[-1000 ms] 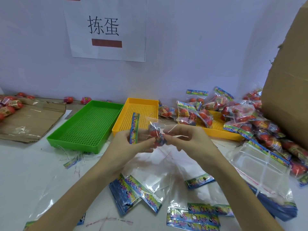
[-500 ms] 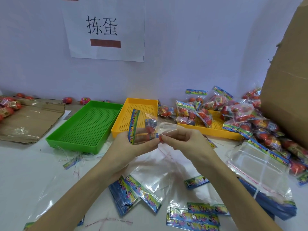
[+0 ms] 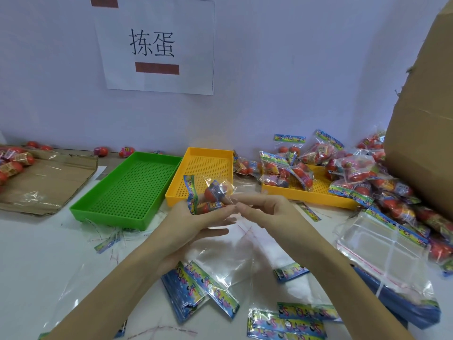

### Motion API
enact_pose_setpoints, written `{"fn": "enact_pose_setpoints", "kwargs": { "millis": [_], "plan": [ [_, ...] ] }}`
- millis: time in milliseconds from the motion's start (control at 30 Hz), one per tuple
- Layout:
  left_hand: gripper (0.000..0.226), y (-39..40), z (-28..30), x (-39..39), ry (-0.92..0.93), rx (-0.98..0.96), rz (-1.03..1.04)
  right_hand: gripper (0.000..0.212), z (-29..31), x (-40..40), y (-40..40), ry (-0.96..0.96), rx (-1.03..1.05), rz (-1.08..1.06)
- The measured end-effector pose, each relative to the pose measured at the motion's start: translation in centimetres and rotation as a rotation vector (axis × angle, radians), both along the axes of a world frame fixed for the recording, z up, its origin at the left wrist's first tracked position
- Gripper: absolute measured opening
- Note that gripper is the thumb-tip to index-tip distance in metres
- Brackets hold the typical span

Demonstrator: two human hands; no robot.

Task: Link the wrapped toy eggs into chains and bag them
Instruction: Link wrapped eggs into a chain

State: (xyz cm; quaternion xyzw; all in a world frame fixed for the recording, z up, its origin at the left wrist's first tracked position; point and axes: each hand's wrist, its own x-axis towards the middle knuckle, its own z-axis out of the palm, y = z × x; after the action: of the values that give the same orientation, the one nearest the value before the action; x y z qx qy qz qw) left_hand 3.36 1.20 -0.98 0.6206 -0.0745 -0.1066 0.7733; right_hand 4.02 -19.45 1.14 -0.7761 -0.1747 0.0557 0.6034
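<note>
A small clear bag (image 3: 212, 190) with a colourful header strip holds red wrapped toy eggs. It sits above the table in front of the yellow tray (image 3: 193, 168). My left hand (image 3: 193, 224) holds it from below, thumb near the header, fingers stretched under it. My right hand (image 3: 264, 212) pinches the clear open end of the bag with its fingertips. Filled bags (image 3: 284, 168) lie piled in a second yellow tray (image 3: 318, 197) and on to the right.
An empty green tray (image 3: 130, 190) stands left of the yellow one. Flat cardboard with loose eggs (image 3: 14, 163) lies far left. Empty bags (image 3: 206, 290) cover the near table, with a stack (image 3: 382, 244) at right. A big cardboard box (image 3: 424, 114) rises at the right edge.
The bag turned in my hands and the eggs slid toward the header end by my left hand. My right hand shifted to pinch the bag's clear end.
</note>
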Motion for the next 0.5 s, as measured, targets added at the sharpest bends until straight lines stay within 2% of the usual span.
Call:
{"fn": "enact_pose_setpoints", "kwargs": {
  "millis": [133,200,267,333,433,500],
  "plan": [
    [0.036,-0.2,-0.2,0.6,0.084,-0.094,0.062,0.017,0.1,-0.1,0.1,-0.066,-0.077,-0.014],
    [0.046,-0.2,-0.3,0.9,0.158,-0.187,0.089,0.016,0.2,-0.2,0.2,-0.214,-0.122,-0.064],
    [0.048,0.0,-0.4,1.1,0.193,-0.197,0.077,0.015,0.2,-0.2,0.2,-0.394,-0.169,-0.127],
    [0.049,0.4,-0.2,1.2,0.091,-0.047,0.117,0.015,0.1,0.0,0.1,-0.526,-0.213,-0.180],
    [0.067,1.6,0.6,1.0,-0.241,0.312,0.201,0.022,0.1,0.1,-0.1,-0.653,-0.359,-0.166],
    [0.068,2.1,0.8,1.0,-0.329,0.415,0.110,0.026,-0.2,0.1,-0.1,-0.721,-0.442,-0.115]
  ]
}}
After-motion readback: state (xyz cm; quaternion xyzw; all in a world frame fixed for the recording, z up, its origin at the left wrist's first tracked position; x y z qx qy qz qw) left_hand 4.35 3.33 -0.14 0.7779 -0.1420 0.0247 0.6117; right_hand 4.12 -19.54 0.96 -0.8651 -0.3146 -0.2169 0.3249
